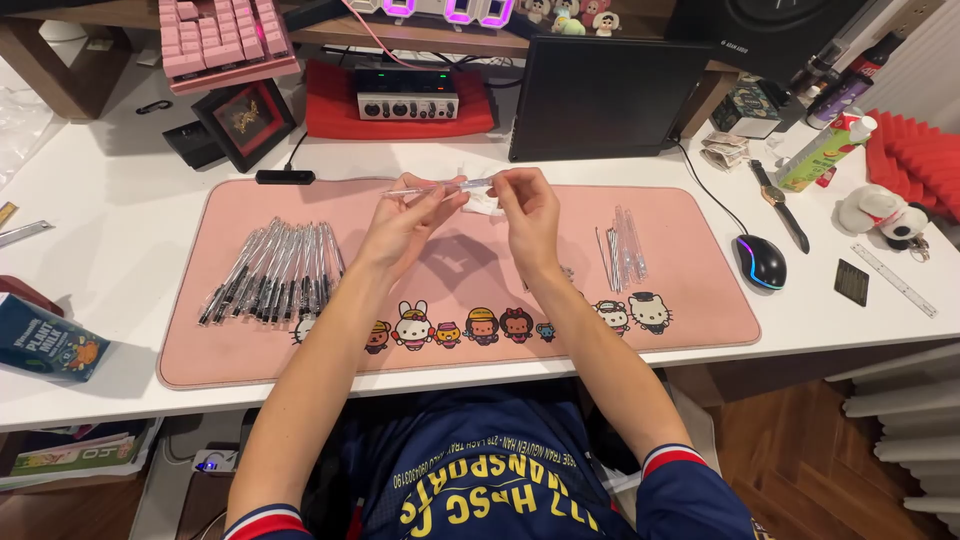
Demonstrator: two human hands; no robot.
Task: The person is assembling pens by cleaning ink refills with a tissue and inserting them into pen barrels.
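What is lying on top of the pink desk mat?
On the pink desk mat: a row of pens at left, clear pen barrels at right, something white mostly hidden behind the hands. Left hand and right hand hold a clear pen above it.

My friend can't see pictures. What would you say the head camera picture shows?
Two hands, left hand and right hand, hold a clear pen between them above a pink desk mat. A row of pens lies to the left, clear tubes to the right, beside a computer mouse.
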